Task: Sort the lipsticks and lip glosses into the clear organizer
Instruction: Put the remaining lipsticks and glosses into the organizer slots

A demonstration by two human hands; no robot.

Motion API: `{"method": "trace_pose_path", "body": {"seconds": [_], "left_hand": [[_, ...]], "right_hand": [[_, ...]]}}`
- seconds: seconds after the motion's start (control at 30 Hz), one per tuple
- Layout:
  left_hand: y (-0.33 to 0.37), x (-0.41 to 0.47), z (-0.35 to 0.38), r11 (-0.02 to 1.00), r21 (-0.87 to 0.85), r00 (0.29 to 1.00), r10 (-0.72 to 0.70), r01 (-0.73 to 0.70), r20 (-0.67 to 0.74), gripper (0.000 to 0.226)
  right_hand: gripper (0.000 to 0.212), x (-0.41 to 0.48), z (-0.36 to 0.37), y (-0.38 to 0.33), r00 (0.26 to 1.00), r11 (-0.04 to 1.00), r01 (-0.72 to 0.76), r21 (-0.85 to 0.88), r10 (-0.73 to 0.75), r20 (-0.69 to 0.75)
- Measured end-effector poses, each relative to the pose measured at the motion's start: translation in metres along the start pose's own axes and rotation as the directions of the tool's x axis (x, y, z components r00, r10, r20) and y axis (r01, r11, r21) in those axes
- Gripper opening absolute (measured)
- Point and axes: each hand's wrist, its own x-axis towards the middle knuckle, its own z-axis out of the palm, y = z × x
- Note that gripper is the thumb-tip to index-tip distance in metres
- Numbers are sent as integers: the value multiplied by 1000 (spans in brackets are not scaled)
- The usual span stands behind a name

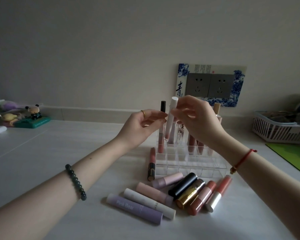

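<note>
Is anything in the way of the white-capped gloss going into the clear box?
Nothing visible blocks it. The right hand holds the white-capped gloss over the clear organizer; a black-capped gloss stands beside it.

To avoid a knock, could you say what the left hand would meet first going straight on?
Likely the black-capped gloss in the organizer, at the fingertips of the left hand; depth is unclear, so they may touch.

Dim, flat indoor light; soft focus, wide-angle bending at edges; source perhaps overhead.

Organizer — clear, glossy, probably plastic.
</note>
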Motion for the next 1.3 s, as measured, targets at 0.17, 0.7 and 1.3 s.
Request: {"method": "trace_pose_path", "body": {"seconds": [0.17, 0.7, 1.3], "left_hand": [[-7, 2, 18, 996, 91, 998, 8, -2, -63, 18], [-13, -9, 35, 975, 212, 991, -36, 63, -129, 22], [-24, -17, 36, 947, 319, 995, -11, 43, -102, 37]], "right_hand": [[9, -2, -1, 10, 999, 998, -51, -29, 50, -19], [12, -2, 11, 33, 986, 989, -134, -68, 126, -107], [14, -11, 19, 37, 983, 977, -183, -106, 178, -52]]}}
